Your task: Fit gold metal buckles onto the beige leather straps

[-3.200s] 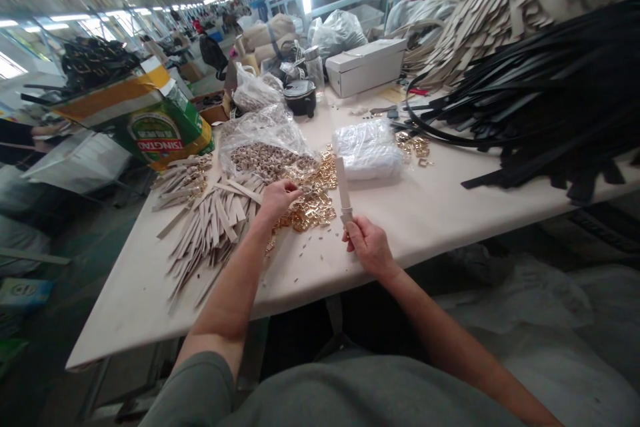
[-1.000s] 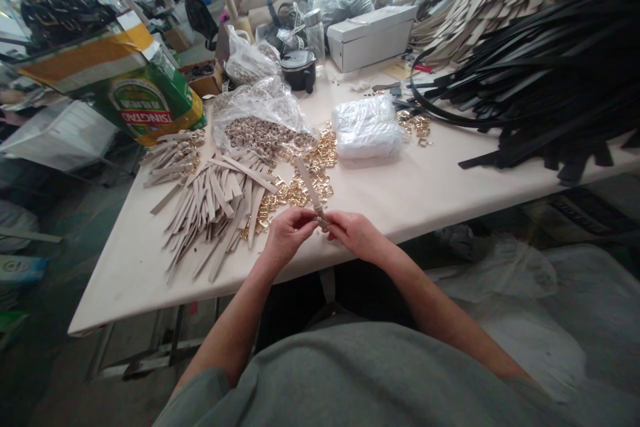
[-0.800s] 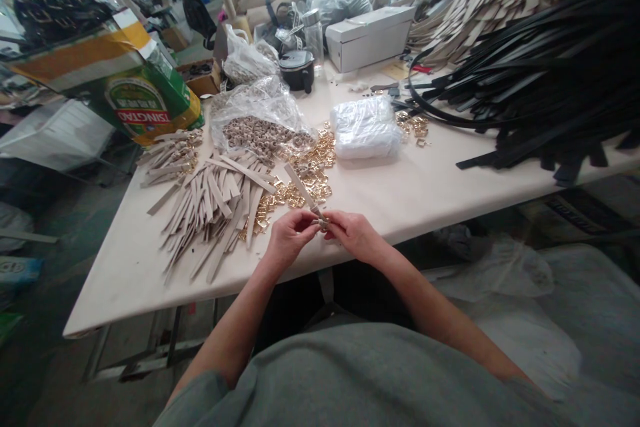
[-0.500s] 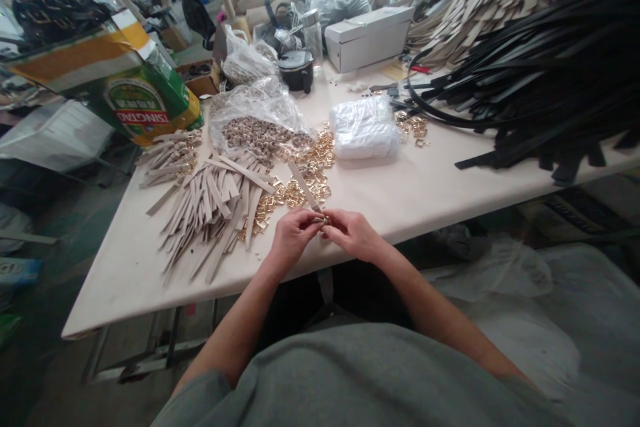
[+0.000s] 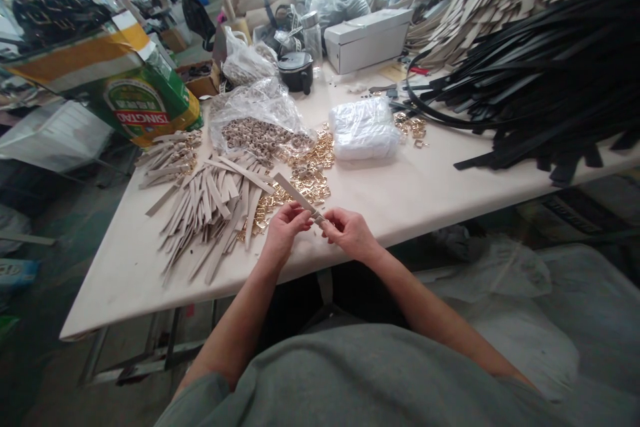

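Worktop pale, smooth. Beige strips heaped, flat, thin. Strap slants between my hands near shiny gold buckles: swung leftward just now, more length bared, grip apparently being adjusted. Right fingers pinch its lower end; left fingers nearly closed at its edge, hold unclear. Narrow band crosses strap.
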Demonstrator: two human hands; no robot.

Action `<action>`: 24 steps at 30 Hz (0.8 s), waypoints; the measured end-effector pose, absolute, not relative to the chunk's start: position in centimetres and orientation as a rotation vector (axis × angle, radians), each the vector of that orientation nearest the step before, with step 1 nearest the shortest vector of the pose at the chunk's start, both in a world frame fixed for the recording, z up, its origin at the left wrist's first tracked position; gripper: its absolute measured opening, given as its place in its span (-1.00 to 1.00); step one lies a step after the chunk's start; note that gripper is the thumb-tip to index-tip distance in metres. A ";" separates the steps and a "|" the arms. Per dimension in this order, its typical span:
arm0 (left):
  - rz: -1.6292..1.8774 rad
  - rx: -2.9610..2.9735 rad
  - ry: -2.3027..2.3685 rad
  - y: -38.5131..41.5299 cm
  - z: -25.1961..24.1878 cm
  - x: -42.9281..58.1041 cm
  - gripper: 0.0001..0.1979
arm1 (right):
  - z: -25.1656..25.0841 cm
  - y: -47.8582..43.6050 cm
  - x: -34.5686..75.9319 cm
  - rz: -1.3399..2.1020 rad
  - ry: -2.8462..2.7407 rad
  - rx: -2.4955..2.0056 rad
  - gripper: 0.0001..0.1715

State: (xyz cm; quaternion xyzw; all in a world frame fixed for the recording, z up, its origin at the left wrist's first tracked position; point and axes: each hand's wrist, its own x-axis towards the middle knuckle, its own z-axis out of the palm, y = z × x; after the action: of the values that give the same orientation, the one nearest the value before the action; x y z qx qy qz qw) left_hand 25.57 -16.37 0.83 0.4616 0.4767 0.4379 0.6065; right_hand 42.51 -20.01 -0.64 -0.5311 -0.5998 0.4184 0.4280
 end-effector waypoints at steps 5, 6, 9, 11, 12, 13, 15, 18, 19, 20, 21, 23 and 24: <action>0.908 1.092 1.113 -15.2 1.2 25.6 -0.68 | -0.7 -20.1 42.4 0.981 -1.550 -1.360 -0.82; 0.883 1.038 1.096 -15.1 1.2 25.7 -0.66 | -0.6 -20.2 42.4 0.975 -1.558 -1.365 -0.83; 0.810 0.857 1.053 -15.0 1.0 25.9 -0.61 | -0.2 -20.2 42.3 0.943 -1.582 -1.386 -0.83; 0.811 0.824 1.053 -15.1 0.8 26.0 -0.61 | -0.2 -20.1 42.3 0.922 -1.592 -1.408 -0.81; 0.828 0.848 1.055 -15.3 0.7 26.0 -0.62 | -0.2 -20.1 42.3 0.923 -1.588 -1.415 -0.81; 0.855 0.899 1.061 -15.4 0.7 26.0 -0.64 | -0.3 -20.0 42.3 0.937 -1.576 -1.416 -0.81; 0.911 1.041 1.087 -15.8 0.8 26.0 -0.68 | -0.4 -20.0 42.4 1.000 -1.536 -1.387 -0.79; 0.976 1.168 1.124 -16.5 1.2 26.3 -0.73 | -0.3 -20.1 42.7 1.077 -1.499 -1.329 -0.71; 0.991 1.164 1.119 -16.8 1.2 26.4 -0.74 | -0.3 -20.2 42.8 1.085 -1.519 -1.326 -0.69; 0.998 1.150 1.108 -16.9 1.2 26.6 -0.73 | -0.3 -20.3 43.0 1.082 -1.529 -1.325 -0.66; 0.999 1.133 1.097 -17.0 1.1 26.8 -0.71 | -0.3 -20.3 43.2 1.090 -1.526 -1.323 -0.64; 1.001 1.109 1.072 -17.0 0.8 27.1 -0.66 | -0.6 -20.1 43.6 1.093 -1.532 -1.332 -0.59; 1.009 1.102 1.059 -17.0 0.7 27.2 -0.64 | -0.9 -20.0 43.8 1.091 -1.540 -1.327 -0.57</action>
State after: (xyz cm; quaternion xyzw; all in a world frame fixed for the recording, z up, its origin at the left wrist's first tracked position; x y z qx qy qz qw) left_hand 27.16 -17.00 0.67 0.4774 0.4585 0.4367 0.6092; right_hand 43.77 -20.00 -0.87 -0.5258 -0.6102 0.4322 0.4055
